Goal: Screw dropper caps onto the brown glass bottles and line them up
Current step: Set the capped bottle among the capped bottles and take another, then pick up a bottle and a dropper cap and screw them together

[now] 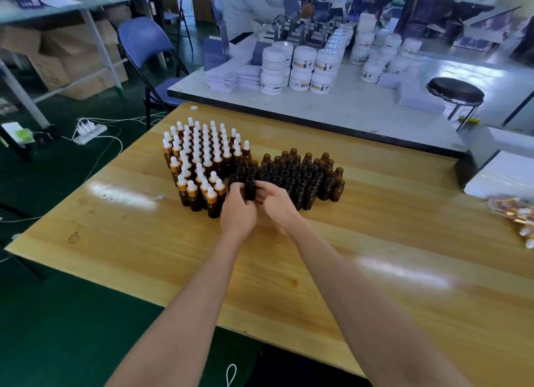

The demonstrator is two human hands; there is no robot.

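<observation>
Partly hidden — bottle (250, 188) held between left hand (238, 212), right hand (276, 204).

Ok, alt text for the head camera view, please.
The left hand and right hand hold one uncapped brown bottle at the near edge of a cluster of open bottles on a wooden table. Capped bottles with white droppers stand to their left; loose dropper caps lie at the right edge.

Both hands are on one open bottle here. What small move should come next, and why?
Probably the right hand lets go and reaches for the dropper caps lying to the right: the bottle it shares with the left hand is uncapped, and no cap shows in either hand.
</observation>
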